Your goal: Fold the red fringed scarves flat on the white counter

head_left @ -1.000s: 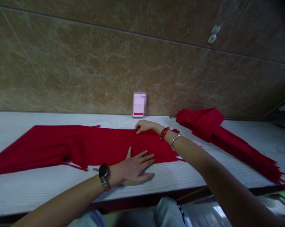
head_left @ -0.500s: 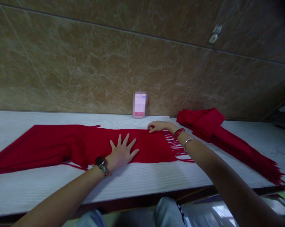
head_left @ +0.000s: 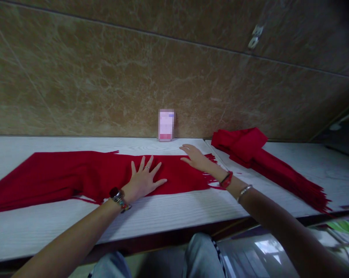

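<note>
Head view: fringed red cloth (head_left: 180, 177), centre left
Left hand (head_left: 142, 181) lies splayed on it; right hand (head_left: 195, 157) hangs open; both empty.

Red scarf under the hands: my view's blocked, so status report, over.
Left hand spread on scarf. Right hand open over scarf's far edge, contact unclear. Scarf laid lengthwise, partly wrinkled. Phone beyond, off scarf.

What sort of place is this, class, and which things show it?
Probably an indoor workspace, whether home or shop is unclear: a white table against a tiled wall, with red scarves laid out.
</note>
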{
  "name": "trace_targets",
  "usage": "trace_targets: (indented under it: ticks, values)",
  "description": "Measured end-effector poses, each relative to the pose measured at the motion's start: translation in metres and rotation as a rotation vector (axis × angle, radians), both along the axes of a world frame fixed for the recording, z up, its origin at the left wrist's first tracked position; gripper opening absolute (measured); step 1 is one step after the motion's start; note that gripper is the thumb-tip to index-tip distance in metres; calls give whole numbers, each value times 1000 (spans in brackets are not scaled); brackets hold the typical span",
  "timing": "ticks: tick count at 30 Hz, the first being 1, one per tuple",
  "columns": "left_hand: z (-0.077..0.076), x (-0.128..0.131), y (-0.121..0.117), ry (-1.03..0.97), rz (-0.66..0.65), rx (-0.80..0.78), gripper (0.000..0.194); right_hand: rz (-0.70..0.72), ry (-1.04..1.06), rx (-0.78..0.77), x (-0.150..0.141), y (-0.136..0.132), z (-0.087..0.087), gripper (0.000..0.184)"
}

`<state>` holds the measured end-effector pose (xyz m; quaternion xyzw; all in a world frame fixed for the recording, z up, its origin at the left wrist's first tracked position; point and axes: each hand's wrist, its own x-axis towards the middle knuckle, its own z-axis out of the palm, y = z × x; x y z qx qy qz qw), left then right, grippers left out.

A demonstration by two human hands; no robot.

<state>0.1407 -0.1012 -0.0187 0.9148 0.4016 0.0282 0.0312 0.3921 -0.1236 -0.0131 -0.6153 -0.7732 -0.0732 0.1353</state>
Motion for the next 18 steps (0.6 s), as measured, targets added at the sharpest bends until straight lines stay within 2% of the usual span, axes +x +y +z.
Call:
trace_targets:
  ticks: [1,4,8,10,12,15,18]
  values:
    - [0,1,1,-5,16,1,68,35,20,7,-9,-13,-6,52]
    - [-1,4,3,34,97,-65,66,111,0,-127,-23,-48,-21,53]
    - [-4,5,7,45,129,-78,69,59,-45,-244,-5,-69,-24,56]
    - [-5,4,10,20,142,-57,65,-4,-64,-294,3,-67,-18,58]
    - [-5,3,15,-11,171,-22,61,-55,-66,-290,-1,-61,-11,58]
    - [-7,2,22,-13,221,-35,60,-28,-3,-180,-32,-44,-5,58]
    - [-8,0,25,7,235,-52,62,20,48,-202,-68,-26,-8,57]
